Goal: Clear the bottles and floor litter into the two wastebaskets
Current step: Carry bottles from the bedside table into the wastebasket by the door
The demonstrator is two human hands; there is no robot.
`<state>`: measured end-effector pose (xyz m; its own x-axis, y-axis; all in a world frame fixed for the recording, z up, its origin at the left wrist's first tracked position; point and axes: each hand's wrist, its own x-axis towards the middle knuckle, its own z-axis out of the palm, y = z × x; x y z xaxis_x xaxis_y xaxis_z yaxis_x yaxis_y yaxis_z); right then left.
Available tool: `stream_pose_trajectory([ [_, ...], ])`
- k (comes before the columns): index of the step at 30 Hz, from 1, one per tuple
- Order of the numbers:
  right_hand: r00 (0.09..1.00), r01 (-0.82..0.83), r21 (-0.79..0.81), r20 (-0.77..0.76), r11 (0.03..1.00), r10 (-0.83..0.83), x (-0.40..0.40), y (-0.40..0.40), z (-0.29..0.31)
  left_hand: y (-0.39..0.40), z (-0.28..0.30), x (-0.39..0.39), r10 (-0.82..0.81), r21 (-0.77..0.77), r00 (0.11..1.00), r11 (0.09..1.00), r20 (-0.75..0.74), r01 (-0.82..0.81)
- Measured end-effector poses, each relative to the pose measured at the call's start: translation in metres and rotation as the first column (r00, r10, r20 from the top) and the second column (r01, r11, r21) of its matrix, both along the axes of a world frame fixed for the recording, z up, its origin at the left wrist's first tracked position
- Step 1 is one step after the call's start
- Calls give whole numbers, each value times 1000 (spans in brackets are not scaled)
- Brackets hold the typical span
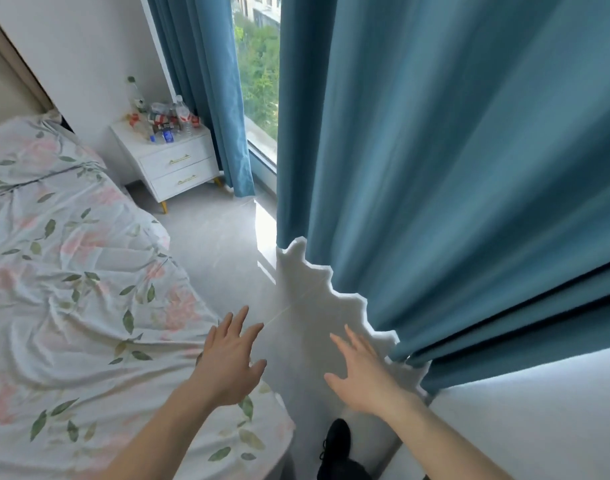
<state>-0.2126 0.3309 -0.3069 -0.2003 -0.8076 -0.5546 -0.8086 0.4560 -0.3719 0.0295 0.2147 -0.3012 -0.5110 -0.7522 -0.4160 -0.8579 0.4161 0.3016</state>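
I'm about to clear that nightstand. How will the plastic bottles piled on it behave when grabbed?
The bottles look clear and mostly empty, so probably light and easily squashed. Several lie on their sides in a heap on the nightstand, so they may roll or slide off once one is pulled out. The upright ones may tip.

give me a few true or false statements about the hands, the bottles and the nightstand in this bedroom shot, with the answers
1. Both hands are empty, fingers spread. True: the left hand and right hand hold nothing.
2. The bottles lie on the bed. False: the bottles are piled on the white nightstand in the corner; the bed carries only its floral cover.
3. The nightstand has two drawers with gold handles. True.
4. The curtains are red. False: the curtains are blue.
5. A wastebasket stands beside the nightstand. False: no wastebasket shows in this view.
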Motion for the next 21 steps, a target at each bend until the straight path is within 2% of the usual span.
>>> stream_pose_trajectory([
  [3,999,-17,21,-35,1000,18,-74,-33,9,-29,7,-78,-5,-17,999,1000,-42,4],
  [7,997,-70,-6,-24,998,70,-124,-81,22,-63,16,-114,52,-42,998,998,-48,-54],
  [15,967,-253,-55,20,966,254,-145,-231,37,-144,18,-102,306,-35,951,951,-35,-307],
  [21,941,-331,-92,34,939,335,-141,-348,52,-254,19,-96,416,-22,905,908,-86,-419],
])
